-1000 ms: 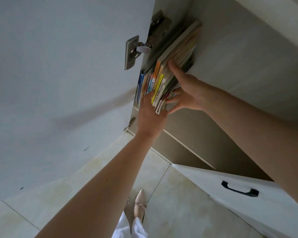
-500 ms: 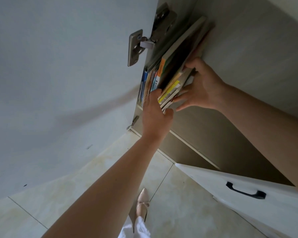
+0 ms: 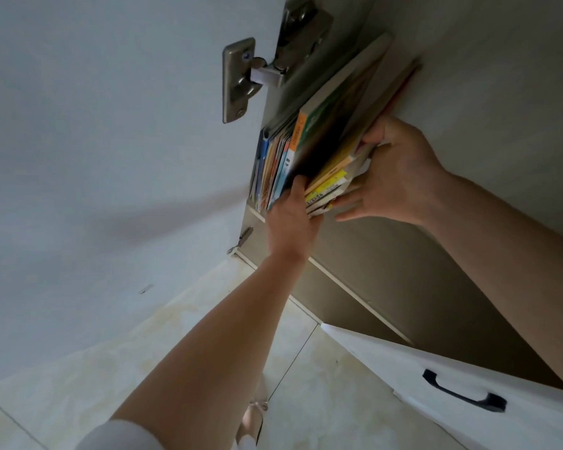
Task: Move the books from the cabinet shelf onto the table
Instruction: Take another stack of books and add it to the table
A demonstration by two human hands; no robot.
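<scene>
**A bundle splits from the row on the cabinet shelf**

The books (image 3: 309, 147) stand on the cabinet shelf (image 3: 257, 213) in the upper middle of the frame, and they now fall into two groups. A second ago they were one packed row with both hands pressed to the spines; half a second ago a gap began to open. Now the gap is wide: the bundle of books (image 3: 330, 185) at the right leans away from the rest, its spines tipped toward the lower right.

The left hand (image 3: 291, 225) has its fingers pushed into the gap, against the bundle's left face. The right hand (image 3: 394, 177) has shifted to wrap the bundle's far side, thumb over the upper edge and fingers spread beneath. Together they clamp the bundle between them.

By my judgement the grip is set and the bundle is ready to come off the shelf; no surface shows in this view.

Counts: two hands, one bundle of perhaps five or six books, and roughly eight more upright, too tightly packed to count surely. One hinge (image 3: 241, 79) sits upper left; one black handle (image 3: 463, 393) lower right.
</scene>
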